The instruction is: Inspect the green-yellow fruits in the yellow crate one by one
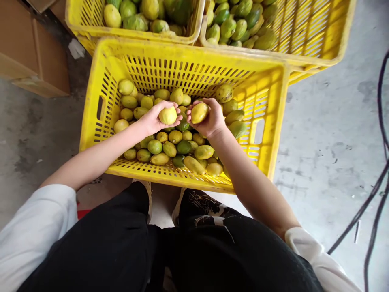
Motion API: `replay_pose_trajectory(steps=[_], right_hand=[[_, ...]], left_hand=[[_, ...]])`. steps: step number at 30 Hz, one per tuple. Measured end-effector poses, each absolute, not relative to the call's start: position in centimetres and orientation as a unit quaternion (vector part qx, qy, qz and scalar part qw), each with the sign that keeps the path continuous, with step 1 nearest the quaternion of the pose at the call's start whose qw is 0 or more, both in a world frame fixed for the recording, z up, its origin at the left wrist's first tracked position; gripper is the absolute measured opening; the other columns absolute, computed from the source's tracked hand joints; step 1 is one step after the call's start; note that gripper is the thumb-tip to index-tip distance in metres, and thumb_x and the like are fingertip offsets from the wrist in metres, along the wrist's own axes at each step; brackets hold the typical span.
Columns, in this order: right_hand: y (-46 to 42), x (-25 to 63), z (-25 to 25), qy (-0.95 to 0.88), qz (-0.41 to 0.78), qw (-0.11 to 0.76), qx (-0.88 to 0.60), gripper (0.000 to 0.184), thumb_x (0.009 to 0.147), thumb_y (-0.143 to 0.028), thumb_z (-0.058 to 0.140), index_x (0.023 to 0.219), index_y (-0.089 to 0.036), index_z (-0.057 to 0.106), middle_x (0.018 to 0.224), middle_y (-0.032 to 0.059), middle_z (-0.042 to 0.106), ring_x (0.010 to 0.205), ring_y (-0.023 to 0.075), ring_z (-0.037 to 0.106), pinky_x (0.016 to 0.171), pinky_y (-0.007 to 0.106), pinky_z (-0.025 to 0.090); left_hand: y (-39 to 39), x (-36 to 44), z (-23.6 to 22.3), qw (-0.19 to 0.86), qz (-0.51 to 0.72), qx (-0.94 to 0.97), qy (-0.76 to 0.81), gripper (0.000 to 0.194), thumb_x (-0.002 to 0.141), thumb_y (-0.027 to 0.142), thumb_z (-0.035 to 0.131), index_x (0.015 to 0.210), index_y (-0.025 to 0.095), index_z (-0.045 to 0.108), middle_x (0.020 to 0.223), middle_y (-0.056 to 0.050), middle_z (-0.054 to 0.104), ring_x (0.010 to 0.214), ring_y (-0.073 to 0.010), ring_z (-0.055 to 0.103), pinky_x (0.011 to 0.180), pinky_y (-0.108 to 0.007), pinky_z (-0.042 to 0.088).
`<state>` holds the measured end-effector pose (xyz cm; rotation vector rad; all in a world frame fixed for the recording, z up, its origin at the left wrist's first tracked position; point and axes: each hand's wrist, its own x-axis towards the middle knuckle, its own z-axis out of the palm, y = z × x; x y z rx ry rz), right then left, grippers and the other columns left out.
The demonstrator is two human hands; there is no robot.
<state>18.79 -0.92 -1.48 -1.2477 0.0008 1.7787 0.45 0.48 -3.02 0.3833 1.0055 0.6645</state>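
Observation:
A pale yellow lemon [168, 116] rests in my left hand [154, 118], palm up with the fingers curled under it. My right hand [212, 119] cups a darker yellow lemon [199, 113], its fingertips close to those of the left. Both hands are above a yellow slotted crate [188, 178]. Inside it lie several more lemons in yellow and green, among them a green one [184, 147] below the hands and a dark-spotted one [224, 93] by the right hand. Part of the pile is hidden beneath my hands and forearms.
Behind stand two more yellow crates, one at the left [133, 34] and one at the right [306, 56], both holding yellow and green fruit. A cardboard box [33, 52] is at the far left. Black cables [369, 202] cross the concrete floor [328, 134] at right.

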Motion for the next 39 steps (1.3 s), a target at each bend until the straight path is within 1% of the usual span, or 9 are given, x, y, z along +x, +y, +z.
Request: replay_pose_trajectory(steps=[3, 7, 13, 19, 24, 29, 32, 35, 39], right_hand=[[-0.9, 18.8, -3.0, -0.042, 0.716, 0.430, -0.548, 0.029, 0.109, -0.027, 0.042, 0.083, -0.025, 0.054, 0.069, 0.0018, 0.059, 0.061, 0.0177, 0.061, 0.050, 0.026, 0.050], [-0.8, 18.7, -6.0, -0.209, 0.677, 0.382, -0.593, 0.030, 0.102, -0.043, 0.056, 0.078, -0.024, 0.056, 0.077, 0.0054, 0.066, 0.069, 0.0231, 0.072, 0.057, 0.035, 0.060], [-0.2, 18.6, -8.5, -0.353, 0.560, 0.273, -0.698, 0.044, 0.101, -0.050, 0.037, 0.074, -0.024, 0.061, 0.074, 0.0109, 0.070, 0.079, 0.0291, 0.082, 0.063, 0.042, 0.062], [-0.8, 19.3, -5.9, -0.304, 0.662, 0.364, -0.580, 0.048, 0.094, -0.075, 0.061, 0.096, -0.026, 0.061, 0.082, 0.0068, 0.070, 0.099, 0.0325, 0.077, 0.083, 0.049, 0.066], [-0.8, 19.5, -2.5, -0.232, 0.698, 0.421, -0.532, 0.020, 0.100, -0.044, 0.058, 0.109, -0.027, 0.059, 0.093, 0.0040, 0.071, 0.105, 0.0248, 0.071, 0.091, 0.038, 0.060], [-0.8, 19.5, -1.5, -0.092, 0.716, 0.481, -0.498, 0.017, 0.104, -0.041, 0.063, 0.099, -0.025, 0.058, 0.085, -0.0008, 0.063, 0.077, 0.0154, 0.059, 0.080, 0.029, 0.057], [-1.1, 19.3, -1.9, -0.073, 0.745, 0.477, -0.460, 0.015, 0.101, -0.035, 0.063, 0.094, -0.025, 0.054, 0.082, -0.0006, 0.060, 0.074, 0.0150, 0.060, 0.070, 0.026, 0.057], [-1.4, 18.9, -2.9, -0.129, 0.739, 0.467, -0.467, 0.021, 0.093, -0.030, 0.070, 0.091, -0.025, 0.049, 0.082, -0.0009, 0.061, 0.066, 0.0126, 0.054, 0.052, 0.021, 0.043], [-1.8, 18.2, -3.9, -0.217, 0.713, 0.457, -0.485, 0.037, 0.087, -0.039, 0.079, 0.090, -0.027, 0.044, 0.078, -0.0038, 0.057, 0.059, 0.0121, 0.048, 0.045, 0.021, 0.030]], left_hand=[[0.2, 0.7, -2.9, 0.791, 0.284, 0.201, 0.504, 0.006, 0.084, 0.021, 0.067, 0.082, 0.017, 0.063, 0.077, 0.000, 0.070, 0.068, -0.0145, 0.071, 0.066, -0.025, 0.061], [0.2, 0.8, -2.8, 0.773, 0.277, 0.215, 0.528, 0.006, 0.082, 0.019, 0.063, 0.079, 0.018, 0.059, 0.072, 0.002, 0.064, 0.062, -0.0132, 0.068, 0.060, -0.023, 0.058], [0.2, 0.8, -2.8, 0.765, 0.251, 0.215, 0.552, 0.007, 0.083, 0.017, 0.064, 0.077, 0.017, 0.060, 0.072, 0.001, 0.064, 0.061, -0.0136, 0.067, 0.057, -0.024, 0.057], [0.1, 0.9, -1.9, 0.786, 0.254, 0.183, 0.534, 0.020, 0.100, 0.028, 0.052, 0.092, 0.015, 0.066, 0.079, -0.004, 0.070, 0.082, -0.0204, 0.076, 0.079, -0.032, 0.066], [0.4, 1.0, -1.3, 0.792, 0.347, 0.145, 0.481, 0.027, 0.107, 0.024, 0.041, 0.106, 0.014, 0.066, 0.094, -0.007, 0.077, 0.104, -0.0228, 0.079, 0.095, -0.037, 0.068], [0.5, 0.8, -1.3, 0.785, 0.375, 0.170, 0.463, 0.028, 0.112, 0.042, 0.049, 0.100, 0.020, 0.063, 0.088, -0.003, 0.073, 0.085, -0.0152, 0.078, 0.072, -0.022, 0.064], [0.3, 0.7, -1.3, 0.780, 0.371, 0.160, 0.477, 0.030, 0.111, 0.042, 0.051, 0.090, 0.023, 0.060, 0.083, -0.003, 0.070, 0.080, -0.0144, 0.076, 0.070, -0.022, 0.064], [0.2, 0.8, -1.5, 0.772, 0.349, 0.160, 0.507, 0.023, 0.107, 0.038, 0.056, 0.090, 0.023, 0.060, 0.082, -0.004, 0.070, 0.087, -0.0193, 0.077, 0.074, -0.027, 0.066], [0.3, 0.8, -2.2, 0.757, 0.325, 0.168, 0.541, 0.017, 0.103, 0.036, 0.058, 0.092, 0.023, 0.060, 0.079, -0.004, 0.069, 0.082, -0.0206, 0.075, 0.066, -0.027, 0.062]])
